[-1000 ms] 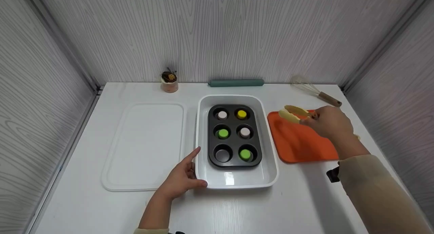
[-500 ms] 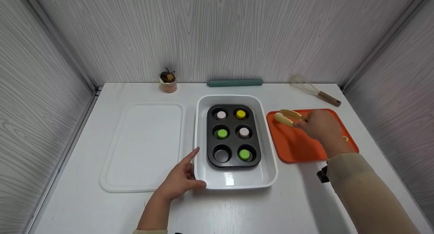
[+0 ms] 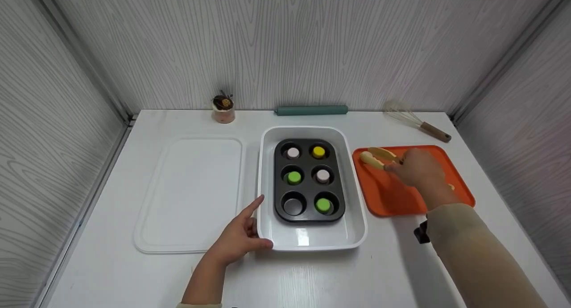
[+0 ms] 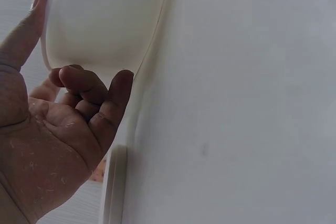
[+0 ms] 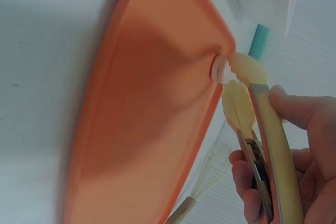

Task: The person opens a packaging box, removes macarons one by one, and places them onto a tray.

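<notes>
My right hand point(image 3: 418, 167) grips a pair of tongs point(image 3: 381, 154) with pale yellow tips over the orange tray point(image 3: 388, 201). In the right wrist view, the parted tong tips stand right at a small white round piece point(image 5: 217, 70) near the tray's far edge. My left hand point(image 3: 238, 236) rests against the near left corner of a white deep pan point(image 3: 312, 246), index finger along the side and thumb at the front; its other fingers bend loosely below the rim. Inside that pan lies a dark muffin tin point(image 3: 308, 192), with white, yellow and green round pieces in its cups; the near left cup is bare.
A flat white lid point(image 3: 192, 192) lies left of the pan. At the back stand a small potted decoration point(image 3: 223, 107), a green rolling pin point(image 3: 311, 110) and a whisk point(image 3: 433, 131). A small yellowish bit point(image 3: 451, 187) shows at the orange tray's right side.
My right hand has brought the tongs down and slightly left, low over the orange tray near its far left corner. The left hand and the pan have stayed in place.
</notes>
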A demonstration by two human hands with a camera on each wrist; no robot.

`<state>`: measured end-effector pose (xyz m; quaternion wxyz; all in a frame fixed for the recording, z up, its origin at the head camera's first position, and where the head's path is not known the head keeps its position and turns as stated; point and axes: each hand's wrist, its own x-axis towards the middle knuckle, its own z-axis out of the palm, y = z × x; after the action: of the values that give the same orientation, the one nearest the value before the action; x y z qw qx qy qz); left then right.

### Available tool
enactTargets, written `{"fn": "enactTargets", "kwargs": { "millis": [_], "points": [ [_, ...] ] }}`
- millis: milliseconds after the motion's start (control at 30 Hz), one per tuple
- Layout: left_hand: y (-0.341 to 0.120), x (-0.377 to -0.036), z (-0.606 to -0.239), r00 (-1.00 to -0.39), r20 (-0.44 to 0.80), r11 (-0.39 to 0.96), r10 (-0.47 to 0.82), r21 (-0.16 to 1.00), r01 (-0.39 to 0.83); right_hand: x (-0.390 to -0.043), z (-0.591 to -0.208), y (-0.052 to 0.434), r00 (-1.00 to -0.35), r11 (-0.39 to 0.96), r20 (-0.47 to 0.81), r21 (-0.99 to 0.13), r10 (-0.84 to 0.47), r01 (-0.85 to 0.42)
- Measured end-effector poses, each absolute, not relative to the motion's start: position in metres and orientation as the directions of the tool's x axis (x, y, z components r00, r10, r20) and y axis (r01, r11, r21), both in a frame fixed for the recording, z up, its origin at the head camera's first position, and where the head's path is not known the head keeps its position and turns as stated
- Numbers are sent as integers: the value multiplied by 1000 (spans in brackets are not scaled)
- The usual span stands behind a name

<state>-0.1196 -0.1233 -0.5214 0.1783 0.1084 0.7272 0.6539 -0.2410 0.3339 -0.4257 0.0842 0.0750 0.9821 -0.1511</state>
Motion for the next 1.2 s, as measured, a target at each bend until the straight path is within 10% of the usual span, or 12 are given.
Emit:
{"fn": "enactTargets", "kwargs": {
  "millis": [1200],
  "points": [
    [-123, -119, -524, -925, -135, 173, 355, 982, -77, -213, -374, 261, -1000, 902, -10, -432, -16, -10]
  ]
}}
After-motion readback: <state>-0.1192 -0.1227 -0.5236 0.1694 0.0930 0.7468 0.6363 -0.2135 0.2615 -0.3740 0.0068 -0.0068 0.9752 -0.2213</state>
